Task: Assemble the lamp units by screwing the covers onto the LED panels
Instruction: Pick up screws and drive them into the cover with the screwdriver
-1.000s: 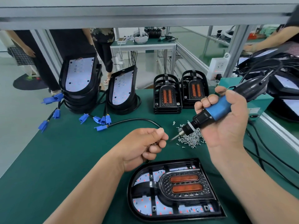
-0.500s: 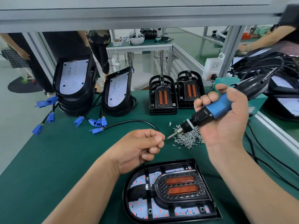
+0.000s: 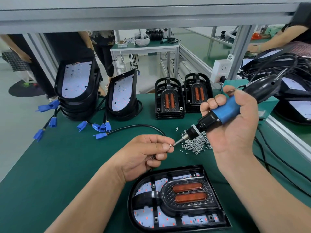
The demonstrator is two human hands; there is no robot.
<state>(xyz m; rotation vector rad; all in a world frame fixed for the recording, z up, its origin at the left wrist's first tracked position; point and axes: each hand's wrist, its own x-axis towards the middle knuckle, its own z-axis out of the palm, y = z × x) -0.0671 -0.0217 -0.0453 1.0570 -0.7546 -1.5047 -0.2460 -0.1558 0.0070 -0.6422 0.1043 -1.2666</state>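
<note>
While tight in the right hand (image 3: 235, 130), screwdriver (image 3: 224, 112) aslant, tip down-left at a screw (image 3: 171, 145) in the left hand's (image 3: 143, 157) pinch.

Tabletop (image 3: 50, 165): green mat, matt and smooth. Lamp cover (image 3: 190, 207): black moulded plastic, glossy on the ribs, with a fine embossed pattern round two translucent orange lenses (image 3: 187, 188). LED panel (image 3: 143, 214) beneath: flat white, matt. Screws (image 3: 195, 145): bright bare metal. Electric screwdriver (image 3: 225, 111): satin blue sleeve, glossy black plastic body (metal bit at the tip). Overhead frame (image 3: 151, 15): brushed aluminium.
</note>
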